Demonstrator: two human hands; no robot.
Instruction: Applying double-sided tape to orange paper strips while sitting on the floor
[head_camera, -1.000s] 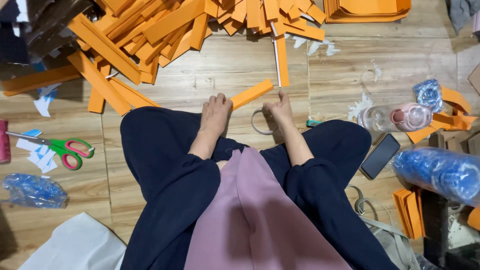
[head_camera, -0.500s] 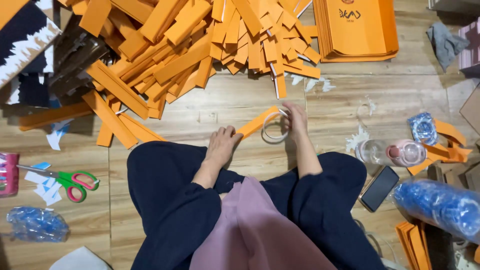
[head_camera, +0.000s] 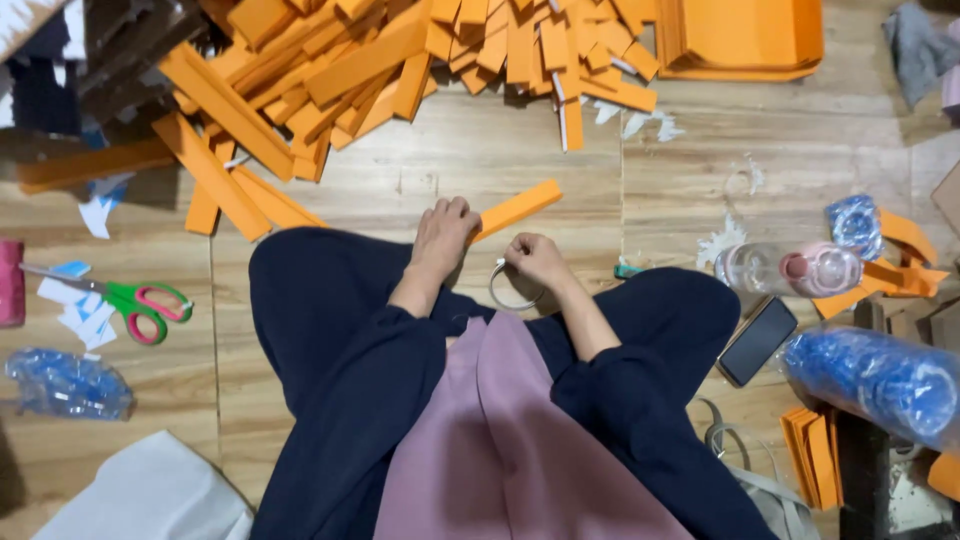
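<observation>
I sit cross-legged on a wooden floor. My left hand (head_camera: 443, 232) is closed on the near end of a long orange card strip (head_camera: 520, 208) that lies on the floor and points away to the right. My right hand (head_camera: 534, 258) is curled over a clear roll of tape (head_camera: 505, 290) just in front of my legs, its fingers on the roll's rim. The two hands are close together, a few centimetres apart.
A big heap of orange strips (head_camera: 340, 70) fills the far floor, with a stack of orange sheets (head_camera: 745, 40) at the far right. Green-and-pink scissors (head_camera: 135, 300) lie left. A clear bottle (head_camera: 785, 268), a phone (head_camera: 757, 340) and blue-filled bags (head_camera: 880, 375) lie right.
My right hand came back from the strip's far end to the tape roll near my legs. The left hand shifted onto the strip's near end. The camera tilted.
</observation>
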